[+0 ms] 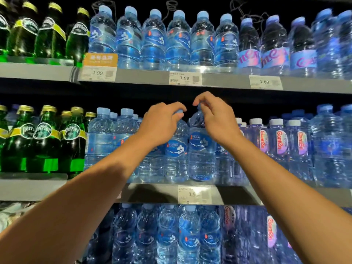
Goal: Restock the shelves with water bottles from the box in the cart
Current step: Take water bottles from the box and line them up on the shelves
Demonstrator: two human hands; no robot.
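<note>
Two clear water bottles with blue labels stand side by side at the front of the middle shelf [152,193]. My left hand [162,124] grips the cap of the left bottle [176,151]. My right hand [215,119] pinches the top of the right bottle [202,155], which leans slightly left. More bottles of the same kind stand behind and beside them. The box and the cart are out of view.
Green glass bottles [43,140] fill the left of the shelves. Pink-labelled water bottles [282,141] stand on the right. The upper shelf [144,76] hangs just above my hands, with price tags [184,78] on its edge. A lower row of water bottles [188,237] sits below.
</note>
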